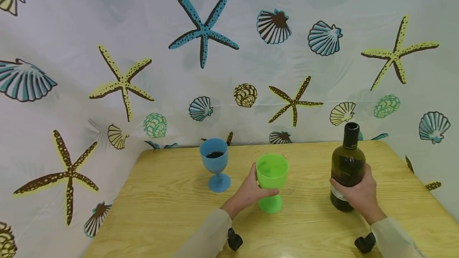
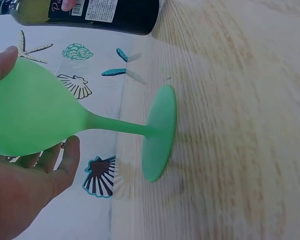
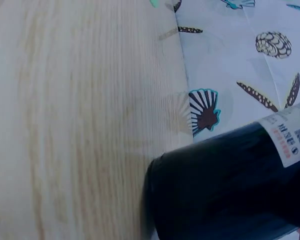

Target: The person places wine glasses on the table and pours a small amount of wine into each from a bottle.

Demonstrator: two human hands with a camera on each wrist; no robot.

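My left hand [image 1: 247, 192] grips the bowl of a green goblet [image 1: 271, 178], thumb on one side and fingers on the other. In the left wrist view the green goblet's [image 2: 40, 110] stem and round foot show; I cannot tell whether the foot touches the table. Over to the right, my right hand [image 1: 361, 195] holds a dark green wine bottle [image 1: 347, 164] round its body. The bottle is upright, its mouth uncovered. Its dark lower end [image 3: 220, 190] fills the right wrist view's corner, at or close to the tabletop. A blue goblet [image 1: 214, 162] with dark liquid inside stands left of the green one.
All this is on a light wood-grain table [image 1: 161, 202]. Behind it and along both sides hangs a white cloth [image 1: 229, 67] printed with starfish and shells. The blue goblet is close to the table's back edge.
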